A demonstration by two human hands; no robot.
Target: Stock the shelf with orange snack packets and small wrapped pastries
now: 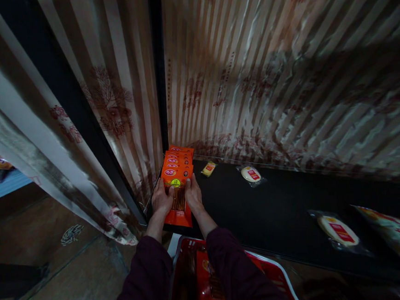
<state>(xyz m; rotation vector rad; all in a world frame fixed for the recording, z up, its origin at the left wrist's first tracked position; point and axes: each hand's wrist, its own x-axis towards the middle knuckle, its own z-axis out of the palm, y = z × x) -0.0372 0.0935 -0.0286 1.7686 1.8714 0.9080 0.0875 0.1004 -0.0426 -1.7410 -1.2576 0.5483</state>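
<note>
Several orange snack packets [177, 172] lie overlapping in a row at the left end of a black shelf. The front packet has a yellow-green round label and a window showing brown strips. My left hand [162, 199] grips its left side, thumb on top. Its right side is held by my right hand [193, 194], also with the thumb on top. The fingers beneath are mostly hidden. Below my forearms, a red tub with a pale rim [282, 275] holds more of these orange packets [207, 279].
Along the black shelf [260, 214] lie a small yellow packet [209, 168], two round pale wrapped items [251, 174] and a larger printed bag [397, 236]. Pleated printed curtain [266, 71] hangs behind; a dark metal post [89, 112] stands left. Tiled floor [91, 269] shows below.
</note>
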